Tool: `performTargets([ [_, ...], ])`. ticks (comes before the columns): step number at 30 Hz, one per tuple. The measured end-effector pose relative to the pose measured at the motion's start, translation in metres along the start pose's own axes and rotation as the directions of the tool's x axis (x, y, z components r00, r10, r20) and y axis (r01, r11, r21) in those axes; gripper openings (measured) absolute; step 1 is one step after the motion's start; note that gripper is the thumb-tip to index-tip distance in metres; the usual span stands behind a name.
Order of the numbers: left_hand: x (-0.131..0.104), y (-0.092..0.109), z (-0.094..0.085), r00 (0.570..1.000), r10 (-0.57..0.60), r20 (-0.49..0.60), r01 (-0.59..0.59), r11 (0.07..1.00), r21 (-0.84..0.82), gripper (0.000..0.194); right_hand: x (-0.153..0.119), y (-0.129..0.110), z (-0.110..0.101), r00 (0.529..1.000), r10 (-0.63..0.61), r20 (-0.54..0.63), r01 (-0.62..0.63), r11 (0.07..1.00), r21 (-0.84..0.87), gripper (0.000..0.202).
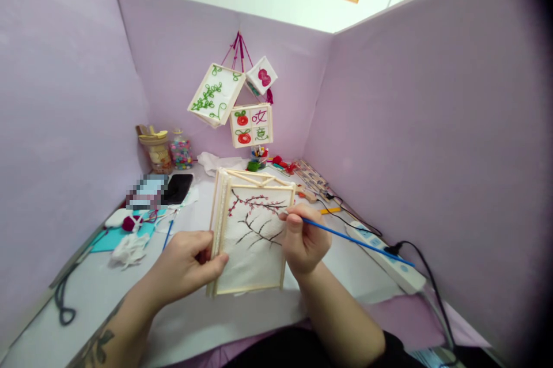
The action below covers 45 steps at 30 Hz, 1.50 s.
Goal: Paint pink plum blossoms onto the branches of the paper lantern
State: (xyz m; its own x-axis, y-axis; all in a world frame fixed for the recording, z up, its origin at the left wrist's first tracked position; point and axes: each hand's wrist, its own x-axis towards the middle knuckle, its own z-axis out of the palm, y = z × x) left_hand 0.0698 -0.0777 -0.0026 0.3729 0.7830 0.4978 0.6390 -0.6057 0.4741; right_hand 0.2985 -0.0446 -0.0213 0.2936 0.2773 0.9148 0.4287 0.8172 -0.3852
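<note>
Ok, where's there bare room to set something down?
The white tabletop is bare between the right hand and the power strip, though the blue brush hangs over part of it, and at front left, between the grey cord loop and the left forearm. It's crowded along the back, by the bead jar and red yarn, and around the black phone.

Matt paper panel (254, 253), wooden frame (249, 289)

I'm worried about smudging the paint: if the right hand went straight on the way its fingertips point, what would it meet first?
Most likely the framed white panel, near its right edge. The right hand looks very close or in contact, but this single view leaves the gap unclear.
</note>
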Motion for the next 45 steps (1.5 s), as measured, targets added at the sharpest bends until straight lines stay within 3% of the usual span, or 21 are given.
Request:
performTargets([
  [17,0.002,0.0027,-0.0011,0.998,-0.052,0.026,0.053,0.998,-0.032,0.037,0.0009,0.0004,0.0014,1.0,-0.012,0.007,0.012,0.999,0.03,0.008],
  [26,0.0018,0.0019,0.0002,0.996,-0.085,0.04,0.086,0.996,-0.033,0.038,0.0051,-0.0028,0.0004,0.999,-0.018,0.05,0.02,0.999,-0.043,0.012],
  [45,-0.0003,-0.0017,0.0013,1.0,-0.026,0.016,0.026,0.999,-0.026,0.037,0.0066,-0.0011,0.0023,0.997,-0.045,0.064,0.045,0.999,0.005,0.012],
])
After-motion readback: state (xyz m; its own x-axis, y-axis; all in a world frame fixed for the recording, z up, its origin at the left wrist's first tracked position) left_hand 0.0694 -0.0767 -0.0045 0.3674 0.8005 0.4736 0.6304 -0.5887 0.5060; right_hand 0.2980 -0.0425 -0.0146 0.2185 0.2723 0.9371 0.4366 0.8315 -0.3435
